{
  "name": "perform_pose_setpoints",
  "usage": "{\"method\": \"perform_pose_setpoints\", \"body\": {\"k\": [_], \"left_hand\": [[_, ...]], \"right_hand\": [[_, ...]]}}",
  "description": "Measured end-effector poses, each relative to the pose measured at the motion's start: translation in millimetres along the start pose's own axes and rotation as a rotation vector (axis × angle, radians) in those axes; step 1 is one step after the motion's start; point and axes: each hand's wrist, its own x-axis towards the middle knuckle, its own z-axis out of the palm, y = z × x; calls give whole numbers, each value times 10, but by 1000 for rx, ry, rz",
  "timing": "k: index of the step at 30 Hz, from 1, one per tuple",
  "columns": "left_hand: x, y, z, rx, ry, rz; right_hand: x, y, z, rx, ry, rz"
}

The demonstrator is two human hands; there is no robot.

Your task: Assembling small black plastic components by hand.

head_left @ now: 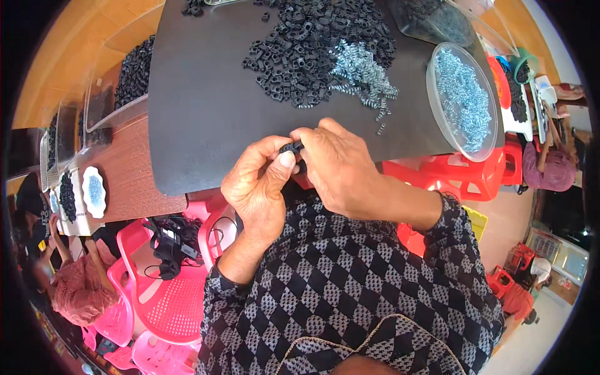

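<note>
- We have our two hands together, near side of the pile of black parts, clamped on one small black part.
- Our left hand pinches that part between thumb and fingertips; our right hand grips its other end, with some of its fingertips hidden from us.
- The small black part is raised on our side of the pile, apart from it.
- We see the dark counter under the pile, its bare surface reaching left and right of it.
- A heap of loose silvery springs touches the pile's right side, a few strays trailing toward us.
- Farther right of the pile we have a round clear tub holding many more springs.
- Well to the left of the pile, we see a clear box of black parts.
- Left of the pile and closer to us, a pink chair bears a dark bag.
</note>
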Motion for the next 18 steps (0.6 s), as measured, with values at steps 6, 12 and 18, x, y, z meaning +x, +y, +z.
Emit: {"method": "perform_pose_setpoints", "body": {"k": [6, 12, 18], "left_hand": [[14, 32, 24, -148, 5, -75], [1, 76, 77, -294, -11, -163], [133, 281, -50, -61, -266, -331]], "right_hand": [[16, -3, 7, 62, 42, 52], [15, 46, 8, -139, 174, -38], [-1, 114, -44, -113, 158, -78]]}}
